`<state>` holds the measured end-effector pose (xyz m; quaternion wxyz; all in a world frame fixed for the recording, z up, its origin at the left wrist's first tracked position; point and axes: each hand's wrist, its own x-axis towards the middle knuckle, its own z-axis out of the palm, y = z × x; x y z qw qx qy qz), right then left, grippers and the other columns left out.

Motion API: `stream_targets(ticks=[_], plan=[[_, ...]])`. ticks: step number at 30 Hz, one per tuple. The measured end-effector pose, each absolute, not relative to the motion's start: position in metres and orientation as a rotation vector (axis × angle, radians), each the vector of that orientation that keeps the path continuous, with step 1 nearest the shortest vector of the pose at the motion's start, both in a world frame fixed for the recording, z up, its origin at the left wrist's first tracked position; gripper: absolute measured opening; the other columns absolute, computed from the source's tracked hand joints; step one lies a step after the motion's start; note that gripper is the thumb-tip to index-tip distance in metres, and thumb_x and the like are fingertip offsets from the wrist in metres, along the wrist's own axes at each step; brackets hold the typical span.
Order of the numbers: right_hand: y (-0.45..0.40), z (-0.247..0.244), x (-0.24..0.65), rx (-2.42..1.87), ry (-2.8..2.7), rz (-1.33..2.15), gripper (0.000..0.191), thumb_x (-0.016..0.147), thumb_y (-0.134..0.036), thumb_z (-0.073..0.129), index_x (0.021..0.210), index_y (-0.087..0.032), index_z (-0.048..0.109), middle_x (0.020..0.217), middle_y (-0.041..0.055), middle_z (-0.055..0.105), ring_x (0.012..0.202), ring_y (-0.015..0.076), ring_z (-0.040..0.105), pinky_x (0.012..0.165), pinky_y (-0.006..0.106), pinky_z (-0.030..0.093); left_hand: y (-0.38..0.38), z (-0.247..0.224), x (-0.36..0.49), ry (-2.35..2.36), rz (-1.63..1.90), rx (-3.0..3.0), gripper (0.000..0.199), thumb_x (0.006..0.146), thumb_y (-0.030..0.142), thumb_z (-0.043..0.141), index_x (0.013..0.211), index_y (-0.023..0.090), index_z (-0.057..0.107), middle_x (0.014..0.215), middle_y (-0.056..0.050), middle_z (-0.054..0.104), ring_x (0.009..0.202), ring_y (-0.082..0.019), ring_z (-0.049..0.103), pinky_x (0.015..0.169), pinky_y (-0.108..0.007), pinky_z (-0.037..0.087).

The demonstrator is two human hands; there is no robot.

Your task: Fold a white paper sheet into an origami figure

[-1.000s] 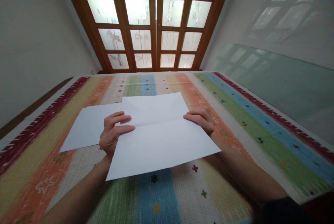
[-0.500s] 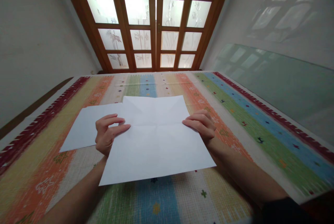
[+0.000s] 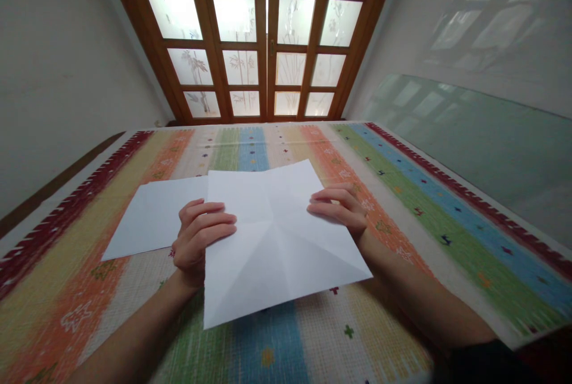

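A creased white sheet of paper is held between my two hands above the table. Fold lines cross near its middle, and its surface bends along them. My left hand grips the left edge, fingers lying over the top face and the thumb hidden. At the right edge my right hand pinches the paper, with fingertips showing on its upper face. Behind my left hand, another white sheet or small stack of paper lies flat on the cloth, partly covered by the held sheet.
A striped, colourful tablecloth covers the table. Beyond the far edge stands a wooden door with frosted panes. White walls rise on both sides, and a pale green glassy panel runs along the right one.
The held sheet has bent along its creases, and its near left corner has swung to the right. My left hand has shifted right, with more fingers now over the paper.
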<state>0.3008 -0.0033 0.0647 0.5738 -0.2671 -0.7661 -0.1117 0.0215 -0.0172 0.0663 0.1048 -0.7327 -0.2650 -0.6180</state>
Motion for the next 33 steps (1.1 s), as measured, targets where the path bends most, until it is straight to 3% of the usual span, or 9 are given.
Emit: stream_targets(ticks=[4, 9, 12, 14, 16, 19, 25, 29, 33], plan=[[0.0, 0.075, 0.305, -0.604, -1.848, -0.023, 0.018, 0.093, -0.037, 0.058, 0.092, -0.029, 0.074, 0.098, 0.0062, 0.072, 0.091, 0.022, 0.067, 0.079, 0.041, 0.055, -0.016, 0.068, 0.023, -0.779, -1.852, -2.11, 0.026, 0.096, 0.034, 0.051, 0.077, 0.026, 0.067, 0.078, -0.001, 0.074, 0.085, -0.021, 0.068, 0.087, -0.042, 0.05], [0.0, 0.086, 0.304, -0.418, -1.801, 0.368, 0.022, 0.092, -0.041, 0.06, 0.092, -0.025, 0.075, 0.086, 0.0062, 0.075, 0.089, 0.0215, 0.071, 0.08, 0.037, 0.058, -0.006, 0.068, 0.017, -0.862, -1.926, -2.057, 0.022, 0.097, 0.033, 0.049, 0.085, 0.026, 0.066, 0.087, -0.002, 0.076, 0.098, -0.022, 0.069, 0.099, -0.047, 0.044], [-0.002, 0.085, 0.3, -0.459, -1.73, 0.497, 0.027, 0.088, -0.047, 0.063, 0.083, -0.024, 0.075, 0.08, 0.0053, 0.075, 0.085, 0.021, 0.072, 0.078, 0.036, 0.059, 0.001, 0.072, 0.009, -0.859, -1.874, -2.17, 0.021, 0.095, 0.034, 0.051, 0.088, 0.025, 0.068, 0.09, -0.003, 0.077, 0.101, -0.023, 0.069, 0.104, -0.048, 0.04], [-0.002, 0.081, 0.297, -0.601, -1.665, 0.549, 0.028, 0.084, -0.049, 0.067, 0.076, -0.024, 0.075, 0.075, 0.004, 0.075, 0.074, 0.0194, 0.071, 0.071, 0.034, 0.059, 0.003, 0.074, 0.005, -0.878, -1.834, -2.325, 0.025, 0.092, 0.041, 0.055, 0.081, 0.026, 0.07, 0.082, -0.002, 0.077, 0.086, -0.022, 0.072, 0.095, -0.044, 0.047], [-0.001, 0.076, 0.296, -0.792, -1.553, 0.579, 0.024, 0.078, -0.046, 0.072, 0.072, -0.023, 0.074, 0.071, 0.0025, 0.074, 0.065, 0.0178, 0.069, 0.063, 0.032, 0.058, 0.002, 0.076, 0.003, -1.054, -1.814, -2.433, 0.026, 0.085, 0.047, 0.063, 0.072, 0.026, 0.071, 0.071, -0.002, 0.075, 0.067, -0.02, 0.071, 0.074, -0.036, 0.053], [0.003, 0.069, 0.296, -1.013, -1.383, 0.633, 0.02, 0.073, -0.042, 0.075, 0.072, -0.022, 0.073, 0.071, 0.0025, 0.074, 0.061, 0.0176, 0.066, 0.058, 0.032, 0.055, -0.001, 0.076, 0.007, -1.5, -1.79, -2.415, 0.021, 0.073, 0.041, 0.075, 0.063, 0.022, 0.072, 0.058, 0.0, 0.07, 0.051, -0.018, 0.064, 0.051, -0.028, 0.047], [0.01, 0.067, 0.298, -1.063, -1.263, 0.856, 0.028, 0.066, -0.044, 0.078, 0.079, -0.019, 0.072, 0.079, 0.0043, 0.074, 0.065, 0.0182, 0.066, 0.058, 0.031, 0.054, -0.003, 0.074, 0.019, -2.342, -1.965, -2.497, 0.026, 0.06, 0.039, 0.079, 0.067, 0.016, 0.071, 0.06, -0.002, 0.068, 0.05, -0.016, 0.059, 0.045, -0.024, 0.044], [0.018, 0.065, 0.302, -1.053, -1.129, 0.986, 0.035, 0.062, -0.044, 0.081, 0.084, -0.019, 0.07, 0.087, 0.0057, 0.075, 0.07, 0.0196, 0.068, 0.064, 0.033, 0.056, -0.001, 0.07, 0.022, -2.552, -2.108, -2.623, 0.031, 0.057, 0.038, 0.081, 0.074, 0.015, 0.071, 0.066, -0.004, 0.071, 0.054, -0.017, 0.061, 0.049, -0.025, 0.047], [0.028, 0.059, 0.308, -1.084, -1.078, 1.06, 0.032, 0.061, -0.038, 0.081, 0.083, -0.019, 0.071, 0.081, 0.0042, 0.075, 0.067, 0.0189, 0.068, 0.065, 0.033, 0.056, 0.001, 0.065, 0.022, -2.644, -2.073, -2.665, 0.034, 0.055, 0.037, 0.083, 0.077, 0.014, 0.071, 0.068, -0.005, 0.072, 0.055, -0.018, 0.062, 0.05, -0.025, 0.047]])
